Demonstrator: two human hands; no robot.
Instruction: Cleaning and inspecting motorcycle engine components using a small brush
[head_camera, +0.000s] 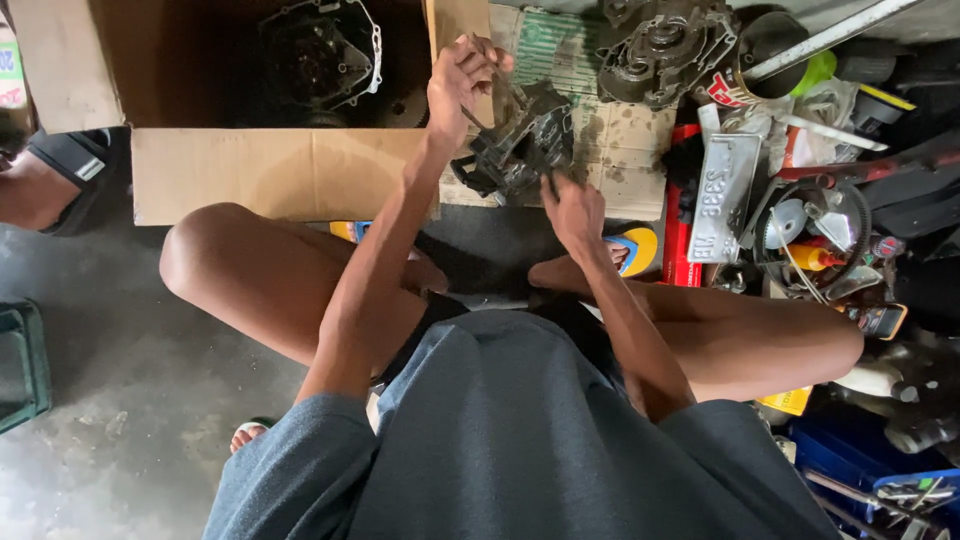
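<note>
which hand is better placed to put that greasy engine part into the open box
Likely the left hand. It grips the top of the engine part right beside the cardboard box. The right hand holds the part's lower edge, farther from the box.

Single head-worn view, looking steeply down, close over lap, hands and cluttered floor

Grey concrete floor (120, 380) under cardboard box (270, 170), scattered parts.
</note>
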